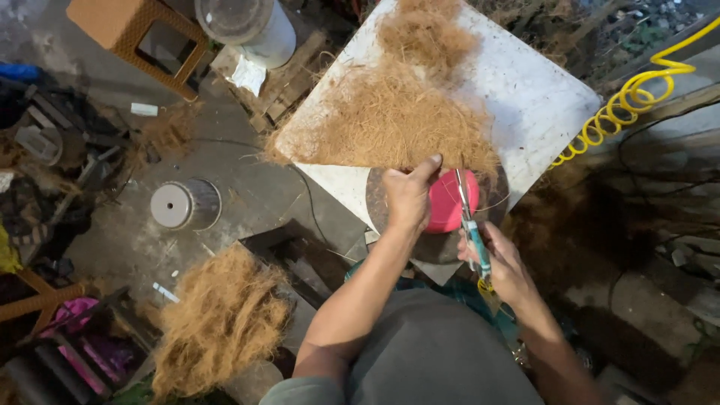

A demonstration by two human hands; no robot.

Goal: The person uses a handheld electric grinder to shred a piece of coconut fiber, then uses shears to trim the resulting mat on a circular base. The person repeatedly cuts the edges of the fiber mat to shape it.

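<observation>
My left hand point(409, 196) presses down on a round pink lid point(448, 204) that lies on a dark round fibre disc point(390, 217) at the near edge of a white board point(540, 105). A sheet of brown coconut fibre point(397, 120) covers the board above it. My right hand point(504, 264) grips scissors point(471, 225) with teal handles. Their blades point up along the right side of the pink lid, into the fibre's edge.
A loose heap of coconut fibre point(221, 322) lies at lower left. A grey spool point(184, 204) stands on the concrete floor. A brown plastic stool point(139, 37) and white bucket point(251, 26) are at the top. A yellow coiled hose point(626, 97) hangs right.
</observation>
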